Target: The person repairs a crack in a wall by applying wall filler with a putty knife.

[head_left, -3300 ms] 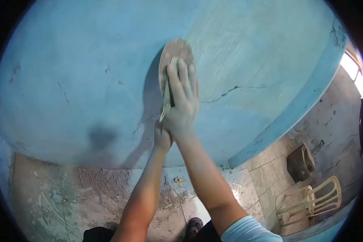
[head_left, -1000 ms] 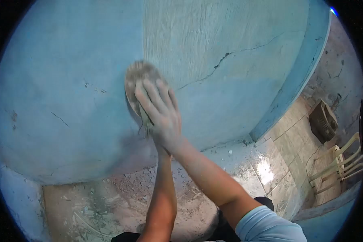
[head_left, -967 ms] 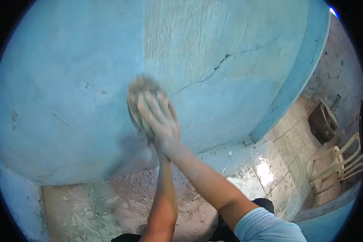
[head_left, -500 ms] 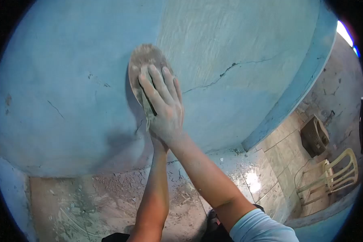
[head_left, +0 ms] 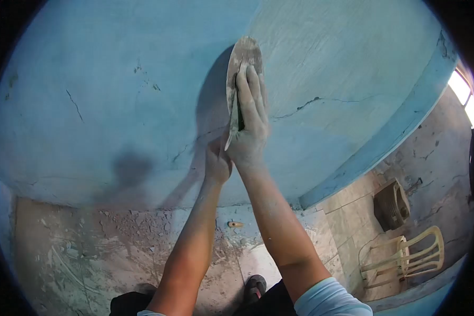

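A flat, rounded, dust-covered tool (head_left: 245,51) stands tilted against the blue wall (head_left: 158,42). My right hand (head_left: 253,113), coated in pale dust, lies on its back with fingers stretched along it. Beneath, my left hand (head_left: 217,160) is at the tool's lower end, beside my right wrist. Its fingers are mostly hidden, so its hold cannot be made out. A dark crack (head_left: 308,103) runs across the wall to the right of the tool, near a paler, streaked patch (head_left: 342,52).
Flakes and dust litter the floor (head_left: 79,253) below the wall. A small orange-brown object (head_left: 235,224) lies at the wall's foot. To the right are a dark container (head_left: 391,205) and a cream plastic chair (head_left: 421,255). A shoe (head_left: 255,287) shows at the bottom.
Both hands and the tool have shifted right and slightly up in the view. The tool now shows more edge-on, with a wider shadow, and my left hand shows more beside my right wrist.
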### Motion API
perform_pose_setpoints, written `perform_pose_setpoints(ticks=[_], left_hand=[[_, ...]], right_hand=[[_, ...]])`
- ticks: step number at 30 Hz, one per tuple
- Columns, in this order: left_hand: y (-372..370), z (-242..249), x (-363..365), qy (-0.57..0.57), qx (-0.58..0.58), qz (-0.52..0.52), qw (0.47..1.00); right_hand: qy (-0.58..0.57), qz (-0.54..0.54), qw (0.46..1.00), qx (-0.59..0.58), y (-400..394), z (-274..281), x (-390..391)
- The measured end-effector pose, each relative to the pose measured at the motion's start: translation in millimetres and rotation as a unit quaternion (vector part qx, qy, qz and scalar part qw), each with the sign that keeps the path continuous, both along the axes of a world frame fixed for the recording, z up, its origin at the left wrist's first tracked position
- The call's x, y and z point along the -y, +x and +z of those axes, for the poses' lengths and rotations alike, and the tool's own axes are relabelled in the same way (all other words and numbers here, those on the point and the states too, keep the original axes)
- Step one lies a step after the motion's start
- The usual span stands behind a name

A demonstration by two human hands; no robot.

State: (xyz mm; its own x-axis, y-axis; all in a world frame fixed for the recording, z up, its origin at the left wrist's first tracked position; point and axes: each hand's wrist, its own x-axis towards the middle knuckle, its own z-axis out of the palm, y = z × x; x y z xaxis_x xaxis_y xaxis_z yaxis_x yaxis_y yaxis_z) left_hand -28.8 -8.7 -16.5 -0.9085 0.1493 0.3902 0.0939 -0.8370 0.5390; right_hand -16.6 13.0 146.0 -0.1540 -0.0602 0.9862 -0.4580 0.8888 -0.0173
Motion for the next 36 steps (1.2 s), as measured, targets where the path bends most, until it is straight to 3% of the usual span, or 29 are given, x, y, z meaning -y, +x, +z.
perform_pose_setpoints(ticks=[2,7,10,14,16,19,23,26,31,33,36], left_hand=[[1.9,-29.7,3.1,-0.003,0.010,-0.011,1.000],[74.1,-147.4,18.3,-0.026,0.077,-0.023,0.996],[73.0,-138.9,6.5,-0.019,0.074,-0.050,0.996],[11.6,-78.3,-34.2,0.077,0.081,-0.157,0.981],[-8.1,-41.9,-14.5,-0.041,-0.016,-0.117,0.992],[8.2,-68.0,8.3,-0.066,-0.012,-0.080,0.994],[61.0,-132.6,38.4,-0.124,0.016,-0.016,0.992],[90.2,-144.4,38.7,-0.184,0.005,0.052,0.981],[107.1,-119.4,26.9,-0.289,-0.087,0.115,0.946],[108.8,-99.1,23.2,-0.288,-0.104,0.067,0.950],[122.1,-20.7,22.9,-0.233,-0.062,-0.105,0.965]], right_hand=[[0.011,-0.024,0.999,0.019,5.8,-35.5,7.7],[0.000,-0.056,0.975,0.216,64.9,-187.0,23.9],[0.032,-0.045,0.977,0.204,62.2,-153.3,8.5],[-0.004,-0.028,0.998,0.061,29.4,-54.1,-6.6],[-0.066,0.013,0.998,-0.001,18.2,-33.5,-13.1],[-0.018,-0.041,0.997,0.064,24.4,-79.4,9.1],[-0.014,-0.002,0.979,0.202,62.4,-172.2,34.2],[-0.123,0.060,0.967,0.214,87.0,-179.9,34.4],[-0.193,0.120,0.966,0.124,101.9,-154.2,-7.9],[-0.257,0.165,0.947,0.096,106.4,-130.5,-31.1],[-0.339,0.097,0.935,0.048,108.0,-99.6,-61.1]])
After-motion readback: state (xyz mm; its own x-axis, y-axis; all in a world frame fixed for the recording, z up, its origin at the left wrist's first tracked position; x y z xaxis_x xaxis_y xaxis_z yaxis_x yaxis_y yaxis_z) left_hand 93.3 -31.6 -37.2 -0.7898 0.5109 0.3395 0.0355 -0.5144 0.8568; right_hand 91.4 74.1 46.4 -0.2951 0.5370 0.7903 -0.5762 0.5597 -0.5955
